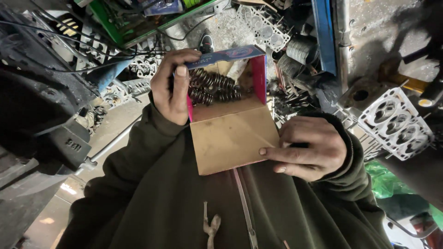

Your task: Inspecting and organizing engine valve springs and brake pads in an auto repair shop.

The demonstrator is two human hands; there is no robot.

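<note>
We hold an open cardboard box (230, 133) in front of our chest, and inside it lie dark coil valve springs (214, 86), packed close together in its far end. Our left hand (173, 87) is closed around the left wall of the box, thumb on the outside and the other fingers curled over the edge, touching the springs. Our right hand (309, 147) pinches the brown flap (233, 140) on the near right corner of the box and keeps it folded open. To do this well, we should keep the box level, so the springs do not roll out, and support it from below. Right of the box, a pale cylinder head (397, 122) lies on the workshop floor. Beyond the box lies another cylinder head (263, 27), and left of the box stands a dark machine part (50, 115).
</note>
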